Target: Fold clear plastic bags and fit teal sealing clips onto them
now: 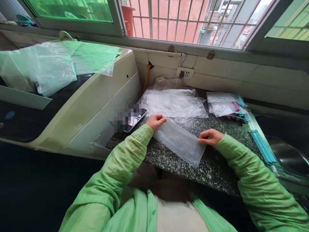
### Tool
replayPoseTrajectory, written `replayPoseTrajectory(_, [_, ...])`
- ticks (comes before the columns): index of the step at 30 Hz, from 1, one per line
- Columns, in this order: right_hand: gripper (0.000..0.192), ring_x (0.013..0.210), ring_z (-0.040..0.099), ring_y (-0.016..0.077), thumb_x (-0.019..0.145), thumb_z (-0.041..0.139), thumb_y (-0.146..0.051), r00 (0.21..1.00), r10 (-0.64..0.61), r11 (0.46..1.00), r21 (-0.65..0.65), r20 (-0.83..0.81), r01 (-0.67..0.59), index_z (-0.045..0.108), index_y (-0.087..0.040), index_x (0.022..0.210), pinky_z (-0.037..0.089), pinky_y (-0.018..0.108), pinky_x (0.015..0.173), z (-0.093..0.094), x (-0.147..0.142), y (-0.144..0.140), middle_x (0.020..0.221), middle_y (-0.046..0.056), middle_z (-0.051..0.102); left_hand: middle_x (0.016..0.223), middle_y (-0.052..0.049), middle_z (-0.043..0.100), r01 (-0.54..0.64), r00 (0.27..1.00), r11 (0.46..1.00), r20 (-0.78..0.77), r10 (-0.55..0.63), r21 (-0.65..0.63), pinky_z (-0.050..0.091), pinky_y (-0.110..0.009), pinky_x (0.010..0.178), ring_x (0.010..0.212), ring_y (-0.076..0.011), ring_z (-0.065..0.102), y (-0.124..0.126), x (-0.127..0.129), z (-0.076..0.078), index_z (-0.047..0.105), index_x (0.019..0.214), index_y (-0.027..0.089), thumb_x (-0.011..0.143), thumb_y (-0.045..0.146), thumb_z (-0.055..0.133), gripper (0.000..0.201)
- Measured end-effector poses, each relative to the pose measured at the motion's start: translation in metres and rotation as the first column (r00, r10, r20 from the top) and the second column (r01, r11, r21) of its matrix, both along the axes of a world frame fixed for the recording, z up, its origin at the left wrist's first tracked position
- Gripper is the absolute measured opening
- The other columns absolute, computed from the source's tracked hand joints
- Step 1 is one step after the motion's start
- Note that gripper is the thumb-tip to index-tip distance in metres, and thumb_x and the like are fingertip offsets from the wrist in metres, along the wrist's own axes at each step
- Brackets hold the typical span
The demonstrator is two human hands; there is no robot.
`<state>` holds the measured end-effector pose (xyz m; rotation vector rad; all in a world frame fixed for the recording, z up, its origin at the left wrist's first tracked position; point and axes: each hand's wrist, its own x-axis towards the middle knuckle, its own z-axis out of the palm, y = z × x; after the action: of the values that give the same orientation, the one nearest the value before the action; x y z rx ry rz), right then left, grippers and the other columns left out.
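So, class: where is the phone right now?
In the head view, the phone lies at the granite counter's left edge, just left of the left hand, beside the white appliance.

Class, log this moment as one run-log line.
left hand: pinches clear bag top corner | right hand: pinches opposite corner | bag: flat on granite counter | phone: left of bag

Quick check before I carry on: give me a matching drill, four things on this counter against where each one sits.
Things:
1. clear bag
2. phone
3. pile of plastic wrap
4. wall socket

Places:
A. on the tiled wall under the window
B. at the counter's left edge, beside the white appliance
C. held at both ends by the left hand and right hand
D. at the back of the counter, below the socket

Pairs: 1-C, 2-B, 3-D, 4-A
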<state>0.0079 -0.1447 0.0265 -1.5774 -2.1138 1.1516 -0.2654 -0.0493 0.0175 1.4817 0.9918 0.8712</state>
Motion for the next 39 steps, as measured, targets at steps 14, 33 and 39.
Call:
replayPoseTrajectory(14, [0.045,0.044,0.031,0.0055,0.059,0.054,-0.058,0.992,0.026,0.994,-0.101,-0.122,-0.038,0.054,-0.013,0.056,0.024,0.022,0.041,-0.016,-0.016,0.01,0.045,-0.005,0.037,0.047,0.005,0.042,0.08,0.996,0.997,-0.041,-0.079,0.022,0.03,-0.021,0.052,0.05,-0.0069,0.038,0.0,0.0,0.0,0.052,0.053,0.013,0.055,0.038,0.061,0.027])
replayPoseTrajectory(33, [0.037,0.049,0.04,0.0088,0.062,0.056,-0.049,0.977,-0.123,0.985,0.097,-0.172,0.142,0.055,-0.013,0.056,0.032,0.024,0.048,0.003,-0.016,0.001,0.051,0.0,0.047,0.055,0.004,0.047,0.143,0.988,0.987,0.07,-0.137,-0.08,0.032,-0.022,0.057,0.056,-0.0073,0.04,0.001,0.002,-0.004,0.052,0.062,0.012,0.049,0.049,0.063,0.041])
replayPoseTrajectory(39, [0.039,0.049,0.038,0.0084,0.06,0.056,-0.051,0.975,-0.143,0.987,0.045,-0.171,0.153,0.055,-0.013,0.057,0.031,0.024,0.047,0.003,-0.016,0.001,0.051,-0.001,0.046,0.048,0.005,0.044,0.079,0.996,0.997,-0.03,-0.08,-0.014,0.032,-0.022,0.057,0.052,-0.0064,0.038,-0.001,0.0,0.002,0.052,0.052,0.012,0.05,0.045,0.062,0.034])
